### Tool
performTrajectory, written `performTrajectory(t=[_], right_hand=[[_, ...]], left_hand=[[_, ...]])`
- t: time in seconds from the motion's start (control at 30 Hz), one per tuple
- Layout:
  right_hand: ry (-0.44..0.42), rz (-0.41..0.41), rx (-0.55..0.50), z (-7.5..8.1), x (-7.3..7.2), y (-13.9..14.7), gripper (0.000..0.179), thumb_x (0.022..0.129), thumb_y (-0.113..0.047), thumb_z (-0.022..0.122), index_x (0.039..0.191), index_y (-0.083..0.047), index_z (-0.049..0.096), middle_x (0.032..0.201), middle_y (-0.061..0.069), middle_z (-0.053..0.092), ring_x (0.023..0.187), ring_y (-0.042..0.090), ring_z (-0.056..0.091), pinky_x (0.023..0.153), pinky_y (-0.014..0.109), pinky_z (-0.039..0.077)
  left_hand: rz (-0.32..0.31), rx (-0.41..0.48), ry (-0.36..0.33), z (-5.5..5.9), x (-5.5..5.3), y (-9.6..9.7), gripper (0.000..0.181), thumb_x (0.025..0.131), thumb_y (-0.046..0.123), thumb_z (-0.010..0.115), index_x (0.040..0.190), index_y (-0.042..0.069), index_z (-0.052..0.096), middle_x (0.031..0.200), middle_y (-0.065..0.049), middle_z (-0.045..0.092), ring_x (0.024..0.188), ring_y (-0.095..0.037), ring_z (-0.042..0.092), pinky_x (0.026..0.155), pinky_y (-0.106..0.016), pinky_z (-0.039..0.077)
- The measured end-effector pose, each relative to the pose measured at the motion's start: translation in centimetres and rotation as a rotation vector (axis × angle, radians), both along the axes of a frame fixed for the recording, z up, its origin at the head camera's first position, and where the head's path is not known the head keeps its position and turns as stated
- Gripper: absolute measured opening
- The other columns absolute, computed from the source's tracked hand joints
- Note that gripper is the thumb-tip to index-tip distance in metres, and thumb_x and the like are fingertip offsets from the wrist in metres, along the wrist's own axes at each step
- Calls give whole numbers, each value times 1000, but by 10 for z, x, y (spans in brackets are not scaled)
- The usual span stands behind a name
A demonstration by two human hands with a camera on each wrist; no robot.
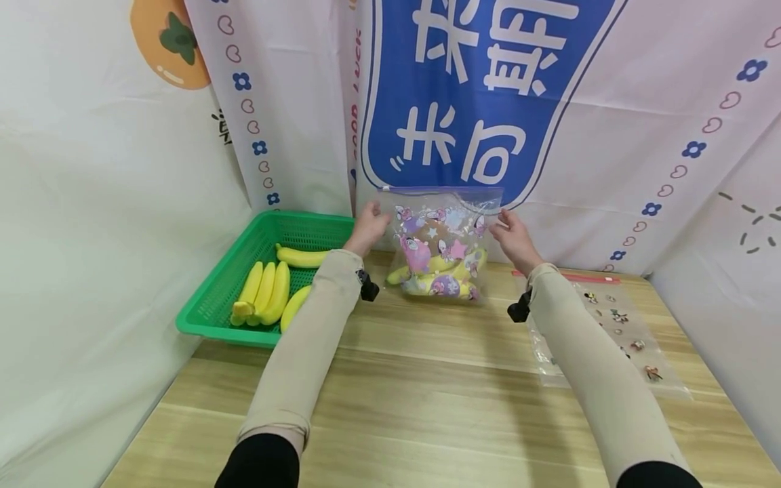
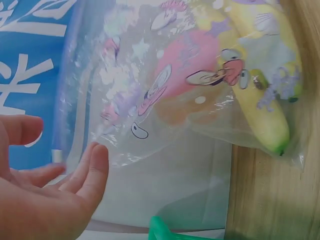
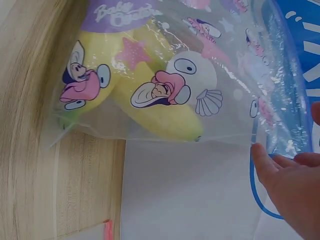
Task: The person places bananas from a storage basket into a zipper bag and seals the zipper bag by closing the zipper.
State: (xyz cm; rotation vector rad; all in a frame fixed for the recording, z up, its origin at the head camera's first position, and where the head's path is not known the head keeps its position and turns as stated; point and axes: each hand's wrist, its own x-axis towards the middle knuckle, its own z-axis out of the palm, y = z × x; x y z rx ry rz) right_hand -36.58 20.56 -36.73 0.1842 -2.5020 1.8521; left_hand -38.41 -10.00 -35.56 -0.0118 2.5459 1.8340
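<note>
Printed zip bag (image 1: 441, 244) stands upright at the back of the bench (image 1: 427, 393), just in front of the banner backdrop (image 1: 488, 88). Bananas (image 1: 436, 274) already sit in its lower part, so loading looks partly or fully done.

Left hand (image 1: 368, 227) is at the bag's upper left edge, right hand (image 1: 515, 237) at the upper right edge. Left wrist view: fingers (image 2: 92, 167) relaxed and mostly straight, next to the blue zip strip, nothing pinched that I can see. Right wrist view: fingertips (image 3: 260, 157) just at the bag's edge by the strip, also loose, no clear pinch. So both grips read as slack, touching or almost touching the bag top, not closed round it.

Cannot tell whether the zip strip is sealed; the top looks flat in the head view.

Green basket (image 1: 213, 308) to the left holds about 5 loose bananas (image 1: 268, 291), so more fruit is left unpacked. A second flat printed bag (image 1: 616, 332) lies on the bench to the right, apparently with nothing in it, pink strip at its far end.

Judgement: 1 bag filled, closing possibly pending, second bag and basket fruit left.
</note>
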Motion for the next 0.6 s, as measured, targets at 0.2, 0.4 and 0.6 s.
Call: performTrajectory(t=[0.2,0.4,0.6], right_hand=[[-35,-56,145,-9,5,13,52,98,-14,45,143,6,29,146,25,30,126,39,39,104,47,34],[-118,-18,514,-21,20,38,42,96,-17,46,124,13,47,123,29,50,110,39,50,91,48,43],[-191,53,780,-48,33,74,28,88,-14,47,64,-2,48,57,4,44,51,14,39,50,29,37]], left_hand=[[-126,-204,51,-7,13,2,37,98,16,48,130,-2,49,129,-18,51,117,-31,48,96,-39,42],[-281,-470,84,-9,39,5,29,98,20,48,116,0,61,114,-15,61,101,-28,57,86,-38,47],[-389,-604,89,-16,69,12,25,98,23,47,96,2,62,88,-8,61,76,-19,53,68,-31,46]])
